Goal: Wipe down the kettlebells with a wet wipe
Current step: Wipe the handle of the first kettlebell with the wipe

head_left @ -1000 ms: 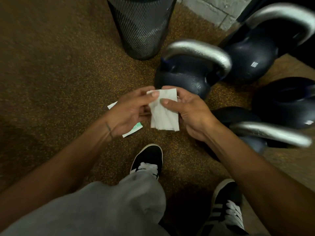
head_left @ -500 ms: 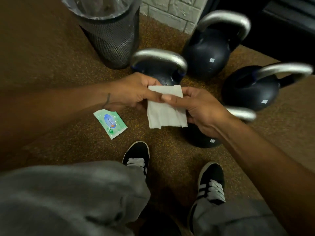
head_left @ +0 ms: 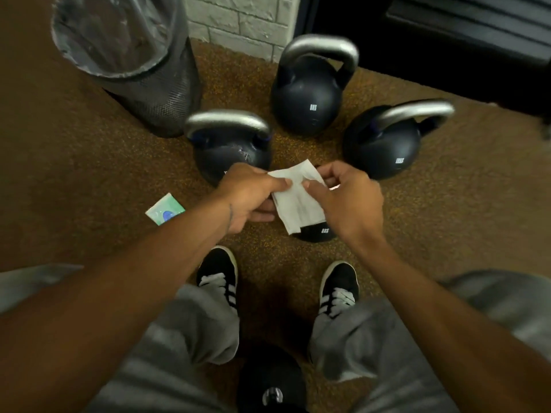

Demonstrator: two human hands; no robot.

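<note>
A white wet wipe (head_left: 298,204) hangs between my two hands above the floor. My left hand (head_left: 247,201) pinches its left edge and my right hand (head_left: 346,201) pinches its right edge. Several dark kettlebells with silver handles stand on the brown floor: one near left (head_left: 229,150), one at the back (head_left: 310,99), one on the right (head_left: 384,144). Another kettlebell (head_left: 317,232) lies mostly hidden under the wipe and my right hand.
A black mesh bin (head_left: 140,70) with a clear liner stands at the back left. A green wipe wrapper (head_left: 164,210) lies on the floor by my left forearm. A brick wall (head_left: 238,19) and dark equipment (head_left: 447,34) close the back. My shoes (head_left: 219,275) point toward the kettlebells.
The view has pulled back and tilted, so the bin and all kettlebells show. Both hands still hold the wipe, whose top right corner has now folded over and the sheet has tilted.
</note>
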